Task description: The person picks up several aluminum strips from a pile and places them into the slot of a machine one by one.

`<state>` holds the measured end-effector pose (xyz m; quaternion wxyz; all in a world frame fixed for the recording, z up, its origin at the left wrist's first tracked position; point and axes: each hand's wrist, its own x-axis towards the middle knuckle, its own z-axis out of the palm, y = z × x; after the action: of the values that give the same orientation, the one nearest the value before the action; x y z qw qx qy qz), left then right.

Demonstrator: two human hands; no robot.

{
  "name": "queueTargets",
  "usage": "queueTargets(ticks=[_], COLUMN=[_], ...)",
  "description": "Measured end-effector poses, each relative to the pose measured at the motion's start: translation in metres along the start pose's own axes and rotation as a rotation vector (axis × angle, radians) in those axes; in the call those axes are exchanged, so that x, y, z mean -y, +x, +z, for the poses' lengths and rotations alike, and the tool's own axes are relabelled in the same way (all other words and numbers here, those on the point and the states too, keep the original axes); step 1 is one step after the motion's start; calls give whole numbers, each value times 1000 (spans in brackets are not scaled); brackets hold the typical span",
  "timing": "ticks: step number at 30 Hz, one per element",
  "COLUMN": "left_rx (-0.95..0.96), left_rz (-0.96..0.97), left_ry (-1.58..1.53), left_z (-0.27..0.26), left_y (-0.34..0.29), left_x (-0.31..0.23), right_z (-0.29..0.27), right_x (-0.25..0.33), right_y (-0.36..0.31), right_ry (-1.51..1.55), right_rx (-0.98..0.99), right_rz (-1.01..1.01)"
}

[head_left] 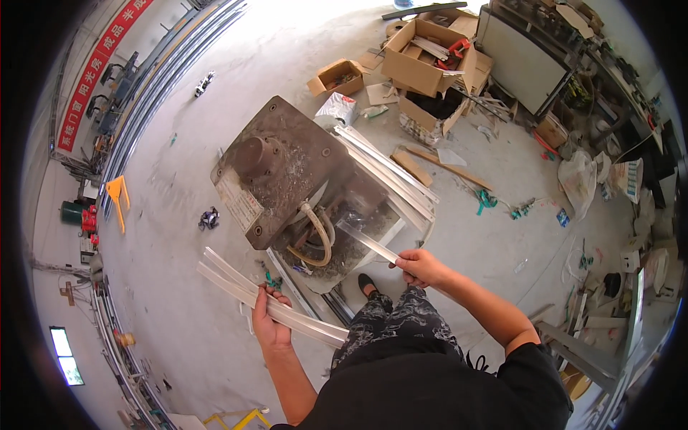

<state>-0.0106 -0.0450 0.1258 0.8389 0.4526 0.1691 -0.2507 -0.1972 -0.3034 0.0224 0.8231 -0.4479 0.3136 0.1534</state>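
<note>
Head view: left hand (271, 322) closed round a bundle of white strips (312, 327), near-left of the brown machine (294, 154). Right hand (423, 268) grips one pale strip (374, 246), far end over the machine's base; contact unclear. Loose strips (390, 179) along its right side.

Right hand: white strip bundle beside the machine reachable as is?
Likely yes: the white strip bundle lies close past the right hand, nothing visibly between, though that hand holds a single strip.

Plain black short-sleeved top (430, 390); dark trousers (403, 320) with pale swirling print; black shoe (367, 284)
</note>
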Motion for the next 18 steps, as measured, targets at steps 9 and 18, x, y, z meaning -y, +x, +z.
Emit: queueTargets(ticks=[9, 18], left_rx=[-18, -17], left_rz=[-33, -7], left_ry=[-34, -134], left_z=[5, 3], left_y=[-4, 3], left_x=[17, 4], right_z=[22, 40], right_x=[-40, -20], right_y=[29, 40], right_ry=[-263, -138], right_rx=[-269, -234], right_rz=[-284, -205])
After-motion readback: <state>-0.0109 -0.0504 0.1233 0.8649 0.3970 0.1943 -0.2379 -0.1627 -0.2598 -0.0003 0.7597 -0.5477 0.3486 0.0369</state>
